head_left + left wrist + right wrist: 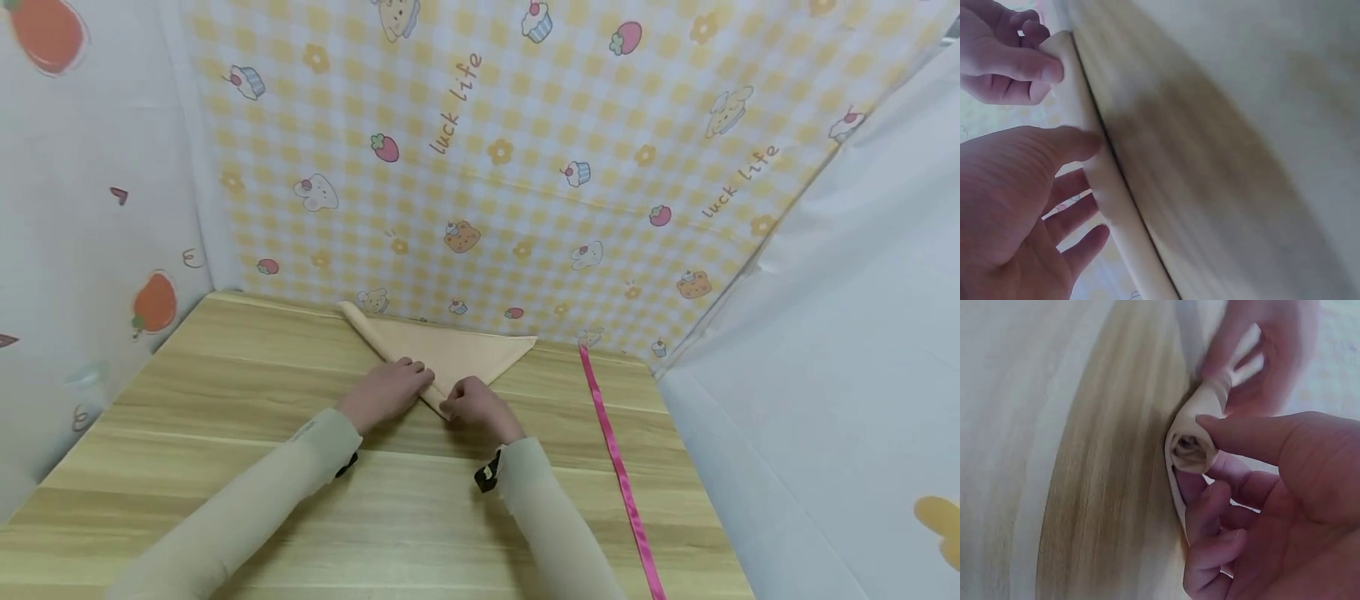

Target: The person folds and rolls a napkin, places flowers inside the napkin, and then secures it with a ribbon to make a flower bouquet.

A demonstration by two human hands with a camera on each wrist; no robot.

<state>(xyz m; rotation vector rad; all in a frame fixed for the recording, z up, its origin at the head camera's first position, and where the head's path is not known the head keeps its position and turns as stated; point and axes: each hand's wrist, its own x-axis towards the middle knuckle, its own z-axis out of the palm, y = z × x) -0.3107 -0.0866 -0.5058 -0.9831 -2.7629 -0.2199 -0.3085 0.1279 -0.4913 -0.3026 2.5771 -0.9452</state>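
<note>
A peach-coloured cloth (pixel 457 346) lies near the table's back edge, its flat part tapering to a corner at the right. Its near left side is rolled into a tube (pixel 367 329) slanting down toward me. My left hand (pixel 386 392) holds this roll along its lower half, thumb on the near side and fingers on the far side, as the left wrist view shows. At the roll's near end, my right hand (pixel 480 404) pinches it between thumb and fingers. The spiral end of the roll (pixel 1191 450) faces the right wrist camera. The hands hide part of the cloth.
A pink ribbon (pixel 615 450) runs lengthwise on the wooden table (pixel 225 417), right of the cloth. Behind the table hangs a yellow checked curtain (pixel 510 192); white sheets stand at the left (pixel 90 208) and right (pixel 840 333).
</note>
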